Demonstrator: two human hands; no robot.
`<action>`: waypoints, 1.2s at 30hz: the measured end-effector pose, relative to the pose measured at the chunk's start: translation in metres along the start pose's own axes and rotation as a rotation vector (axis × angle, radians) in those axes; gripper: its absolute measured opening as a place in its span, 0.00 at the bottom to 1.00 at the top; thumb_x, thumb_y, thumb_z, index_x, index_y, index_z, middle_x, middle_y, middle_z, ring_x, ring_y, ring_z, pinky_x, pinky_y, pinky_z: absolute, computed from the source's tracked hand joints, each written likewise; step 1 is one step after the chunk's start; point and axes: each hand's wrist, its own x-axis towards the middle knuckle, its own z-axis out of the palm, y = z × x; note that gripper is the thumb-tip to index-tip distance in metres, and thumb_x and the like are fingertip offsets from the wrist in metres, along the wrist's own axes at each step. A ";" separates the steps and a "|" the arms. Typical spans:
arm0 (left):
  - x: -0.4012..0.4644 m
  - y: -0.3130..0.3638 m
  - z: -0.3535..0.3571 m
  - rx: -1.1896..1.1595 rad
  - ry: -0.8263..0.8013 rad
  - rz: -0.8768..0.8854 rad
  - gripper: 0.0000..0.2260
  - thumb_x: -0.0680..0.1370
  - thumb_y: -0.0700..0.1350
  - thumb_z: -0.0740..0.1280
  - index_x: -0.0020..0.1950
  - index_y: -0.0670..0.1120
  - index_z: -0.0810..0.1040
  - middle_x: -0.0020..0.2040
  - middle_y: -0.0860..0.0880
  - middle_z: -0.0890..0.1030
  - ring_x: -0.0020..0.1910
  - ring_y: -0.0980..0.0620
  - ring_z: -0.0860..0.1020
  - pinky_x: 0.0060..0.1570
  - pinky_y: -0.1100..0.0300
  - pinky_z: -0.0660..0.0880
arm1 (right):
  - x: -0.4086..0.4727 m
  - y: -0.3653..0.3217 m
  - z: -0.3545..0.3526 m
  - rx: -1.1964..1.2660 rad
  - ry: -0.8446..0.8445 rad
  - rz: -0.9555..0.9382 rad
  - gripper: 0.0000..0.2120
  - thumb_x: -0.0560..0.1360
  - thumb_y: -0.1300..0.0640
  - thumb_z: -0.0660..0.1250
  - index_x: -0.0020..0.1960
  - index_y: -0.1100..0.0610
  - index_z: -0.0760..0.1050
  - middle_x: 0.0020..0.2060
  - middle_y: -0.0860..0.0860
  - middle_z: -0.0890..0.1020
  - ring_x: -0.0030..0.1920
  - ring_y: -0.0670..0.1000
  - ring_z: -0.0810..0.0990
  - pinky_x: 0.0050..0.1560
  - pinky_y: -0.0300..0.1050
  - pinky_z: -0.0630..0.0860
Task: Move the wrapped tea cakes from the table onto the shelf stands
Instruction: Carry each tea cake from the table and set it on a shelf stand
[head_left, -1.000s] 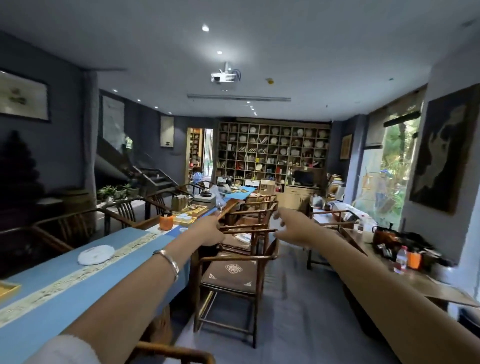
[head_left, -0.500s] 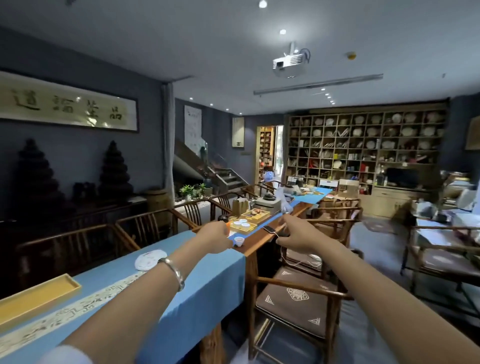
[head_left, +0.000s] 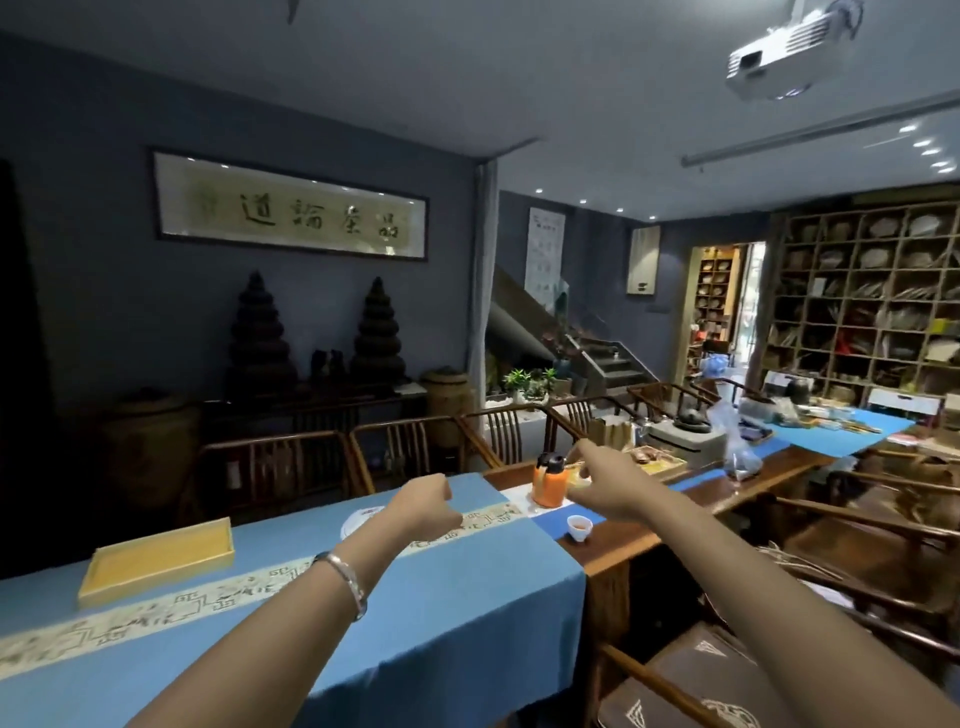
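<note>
Tea cake (head_left: 358, 518) lies on blue-clothed table (head_left: 467, 613), wall shelf (head_left: 872, 306) far behind.

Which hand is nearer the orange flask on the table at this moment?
Right. The right hand reaches out just beside the orange flask, on its right in the view, fingers extended. The left hand hangs fisted over the blue cloth, well left of the flask.

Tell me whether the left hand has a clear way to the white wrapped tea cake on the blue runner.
Probably yes. The left hand hovers right beside the wrapped tea cake, partly covering it, and nothing stands between them; its fingers are curled and hold nothing.
</note>
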 end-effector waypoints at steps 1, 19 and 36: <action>0.010 -0.004 0.004 -0.003 0.003 -0.025 0.21 0.77 0.46 0.66 0.69 0.43 0.71 0.67 0.45 0.74 0.63 0.46 0.74 0.57 0.57 0.72 | 0.018 0.005 0.006 0.008 -0.012 -0.024 0.21 0.74 0.52 0.68 0.65 0.55 0.68 0.58 0.55 0.78 0.52 0.53 0.77 0.47 0.44 0.74; 0.254 -0.203 0.045 -0.060 0.066 -0.435 0.06 0.74 0.42 0.66 0.42 0.51 0.71 0.44 0.48 0.72 0.46 0.45 0.71 0.41 0.58 0.66 | 0.324 -0.026 0.216 0.141 -0.314 -0.253 0.23 0.77 0.53 0.66 0.69 0.55 0.65 0.63 0.56 0.75 0.51 0.52 0.77 0.45 0.41 0.73; 0.483 -0.419 0.155 -0.320 -0.027 -0.729 0.22 0.79 0.47 0.65 0.71 0.43 0.68 0.58 0.43 0.78 0.55 0.43 0.78 0.54 0.55 0.72 | 0.568 -0.040 0.502 0.236 -0.600 -0.103 0.27 0.78 0.51 0.66 0.72 0.56 0.61 0.59 0.60 0.76 0.61 0.58 0.74 0.50 0.46 0.69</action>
